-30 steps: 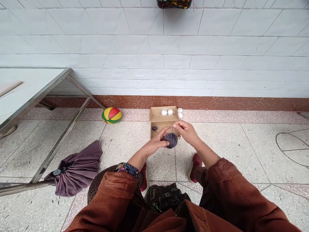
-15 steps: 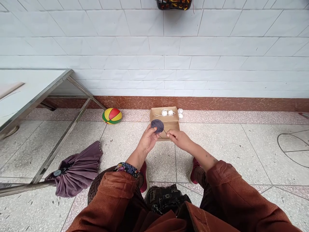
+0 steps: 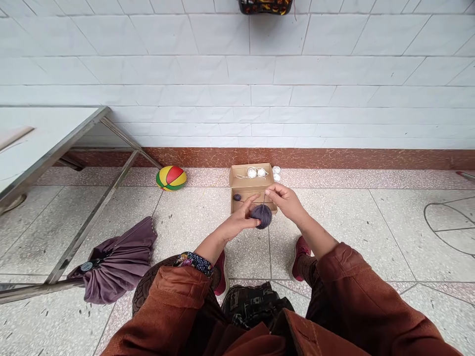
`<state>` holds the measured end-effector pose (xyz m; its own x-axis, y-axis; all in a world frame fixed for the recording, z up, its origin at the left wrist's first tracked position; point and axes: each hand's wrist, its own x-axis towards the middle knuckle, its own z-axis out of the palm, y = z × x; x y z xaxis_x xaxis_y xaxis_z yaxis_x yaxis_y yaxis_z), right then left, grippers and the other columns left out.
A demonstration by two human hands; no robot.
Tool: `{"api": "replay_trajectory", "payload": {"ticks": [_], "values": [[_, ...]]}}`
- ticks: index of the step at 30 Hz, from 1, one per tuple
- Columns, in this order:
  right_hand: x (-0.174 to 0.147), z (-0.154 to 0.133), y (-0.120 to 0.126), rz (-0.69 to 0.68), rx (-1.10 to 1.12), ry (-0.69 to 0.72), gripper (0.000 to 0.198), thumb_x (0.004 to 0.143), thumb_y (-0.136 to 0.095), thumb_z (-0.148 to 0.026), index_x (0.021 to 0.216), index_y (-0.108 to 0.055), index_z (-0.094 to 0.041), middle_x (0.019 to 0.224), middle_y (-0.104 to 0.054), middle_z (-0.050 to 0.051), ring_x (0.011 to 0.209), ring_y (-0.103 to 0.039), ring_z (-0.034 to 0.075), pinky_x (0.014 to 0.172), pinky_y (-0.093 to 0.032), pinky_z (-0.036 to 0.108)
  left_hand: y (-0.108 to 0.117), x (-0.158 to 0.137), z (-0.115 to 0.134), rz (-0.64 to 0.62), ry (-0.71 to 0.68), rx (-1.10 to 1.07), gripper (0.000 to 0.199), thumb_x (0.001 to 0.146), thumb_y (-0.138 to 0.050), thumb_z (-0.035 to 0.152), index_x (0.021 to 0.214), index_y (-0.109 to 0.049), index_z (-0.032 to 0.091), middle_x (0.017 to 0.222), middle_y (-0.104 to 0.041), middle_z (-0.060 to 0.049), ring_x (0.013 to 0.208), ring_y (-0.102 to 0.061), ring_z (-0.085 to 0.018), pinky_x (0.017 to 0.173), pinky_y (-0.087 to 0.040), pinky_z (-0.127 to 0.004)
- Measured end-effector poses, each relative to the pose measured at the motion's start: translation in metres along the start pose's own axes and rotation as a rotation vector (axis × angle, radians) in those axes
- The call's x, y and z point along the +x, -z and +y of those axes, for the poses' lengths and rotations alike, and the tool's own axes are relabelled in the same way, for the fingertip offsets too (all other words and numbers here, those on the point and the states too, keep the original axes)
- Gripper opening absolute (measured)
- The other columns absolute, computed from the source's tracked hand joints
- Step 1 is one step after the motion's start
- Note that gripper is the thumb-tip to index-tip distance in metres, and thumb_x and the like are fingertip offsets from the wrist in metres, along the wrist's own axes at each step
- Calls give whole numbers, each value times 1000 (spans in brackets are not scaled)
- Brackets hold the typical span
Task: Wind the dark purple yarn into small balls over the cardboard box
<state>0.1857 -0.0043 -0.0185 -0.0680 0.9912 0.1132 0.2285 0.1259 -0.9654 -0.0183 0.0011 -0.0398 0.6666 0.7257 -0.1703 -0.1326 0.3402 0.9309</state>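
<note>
A dark purple-grey ball of yarn point(image 3: 261, 217) sits against the fingers of my left hand point(image 3: 237, 222), thumb on its near side and forefinger stretched above it. A single yarn strand point(image 3: 263, 199) runs up from the ball to my right hand point(image 3: 284, 199), which pinches it between thumb and fingers. Behind and below my hands lies an open cardboard box point(image 3: 234, 170) on the floor. Its near half holds a small purple yarn ball point(image 3: 237, 197); two white yarn balls point(image 3: 257, 172) lie in the far half.
More white balls point(image 3: 276, 173) lie right of the box by the wall. A colourful ball point(image 3: 171, 178) rests near the metal-framed table point(image 3: 89, 198). A purple umbrella point(image 3: 118, 262) lies at left, a black bag point(image 3: 256, 304) between my feet, a wire ring point(image 3: 449, 230) at right.
The yarn ball has moved down and right, turning in my left hand. My right hand has risen slightly, drawing the strand upward. The small purple ball in the box has come into view.
</note>
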Motion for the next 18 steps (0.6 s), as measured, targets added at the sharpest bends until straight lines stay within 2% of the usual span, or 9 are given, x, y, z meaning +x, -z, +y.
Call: {"api": "replay_trajectory", "payload": {"ticks": [3, 6, 9, 14, 18], "values": [[4, 14, -5, 4, -143, -20, 24, 93, -55, -38, 78, -59, -21, 65, -51, -4, 61, -46, 13, 61, -36, 25, -2, -2, 4, -17, -68, -127, 79, 70, -78, 22, 143, -50, 33, 114, -64, -5, 101, -58, -22, 86, -41, -34], [1, 21, -14, -66, -299, -6, 19, 94, -53, -26, 76, -59, -20, 71, -59, -1, 68, -53, 15, 66, -39, 26, -1, -1, 8, 51, -87, -275, 63, 70, -79, 25, 131, -61, 23, 117, -66, -8, 107, -59, -23, 89, -43, -34], [-4, 23, -22, -156, -419, 28, 18, 95, -52, -21, 80, -60, -20, 76, -62, 1, 73, -57, 16, 68, -40, 26, 2, 3, 8, 177, -105, -375, 50, 72, -78, 28, 119, -65, 18, 114, -68, -9, 103, -62, -23, 85, -46, -34], [-10, 18, -28, -308, -464, 118, 15, 98, -54, -23, 87, -63, -20, 83, -65, 1, 76, -59, 16, 73, -42, 27, 14, 9, 4, 439, -162, -346, 37, 70, -80, 27, 103, -66, 20, 101, -68, -2, 88, -61, -15, 73, -46, -27], [-17, 3, -26, -509, -347, 206, 13, 97, -56, -24, 87, -64, -20, 82, -66, 1, 76, -59, 16, 73, -44, 28, 21, 11, 1, 583, -134, -206, 36, 68, -79, 26, 102, -66, 21, 98, -67, 0, 84, -59, -14, 65, -39, -24]]}}
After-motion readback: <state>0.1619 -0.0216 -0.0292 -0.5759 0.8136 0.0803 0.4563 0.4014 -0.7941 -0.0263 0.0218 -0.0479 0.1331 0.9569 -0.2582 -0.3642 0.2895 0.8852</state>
